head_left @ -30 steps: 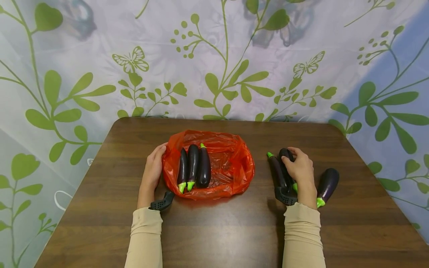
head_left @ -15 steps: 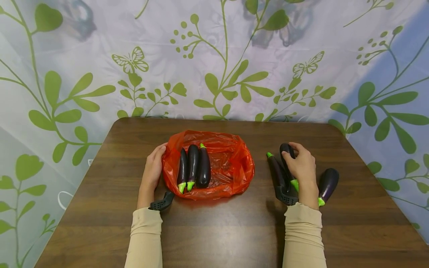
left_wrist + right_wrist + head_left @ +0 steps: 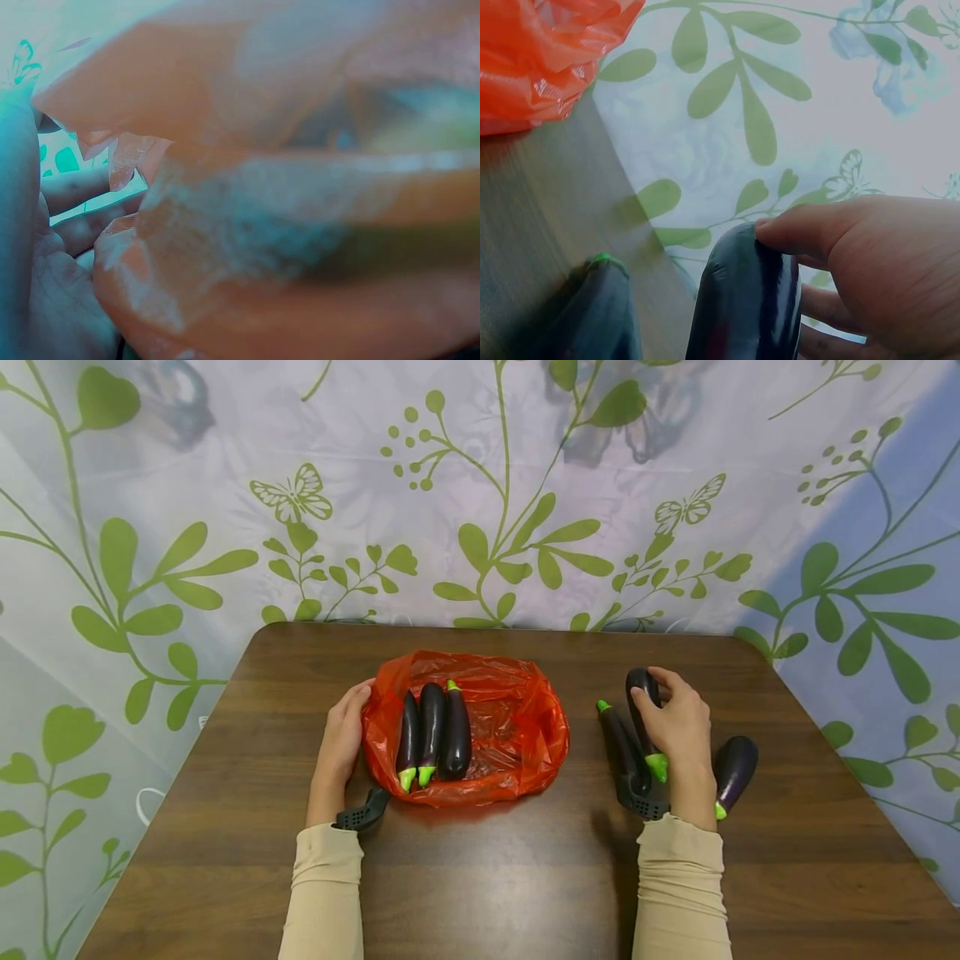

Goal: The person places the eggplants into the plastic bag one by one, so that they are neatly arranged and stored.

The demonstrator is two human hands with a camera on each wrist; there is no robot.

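My right hand [image 3: 677,722] pinches a dark purple eggplant [image 3: 643,706] near its rounded end, thumb on one side and fingers on the other. Its green cap points toward me. Another eggplant [image 3: 619,743] lies just left of it, partly hidden by the wrist camera. A third eggplant [image 3: 737,768] rests to the right of my wrist. Against the left side of an opened red plastic bag [image 3: 547,727] rests my left hand [image 3: 341,731]; the left wrist view shows its fingers [image 3: 79,187] extended beside the plastic. Inside the bag, three eggplants [image 3: 432,727] lie side by side.
Everything stands on a brown wooden table [image 3: 495,877]. A patterned cloth [image 3: 480,485] with green leaves and butterflies hangs behind the table's far edge. The bag's right part shows bare plastic beside the eggplants.
My right hand has lifted the pinched eggplant slightly up and away from me, showing more of its green cap. My left hand and the bag have stayed in place.
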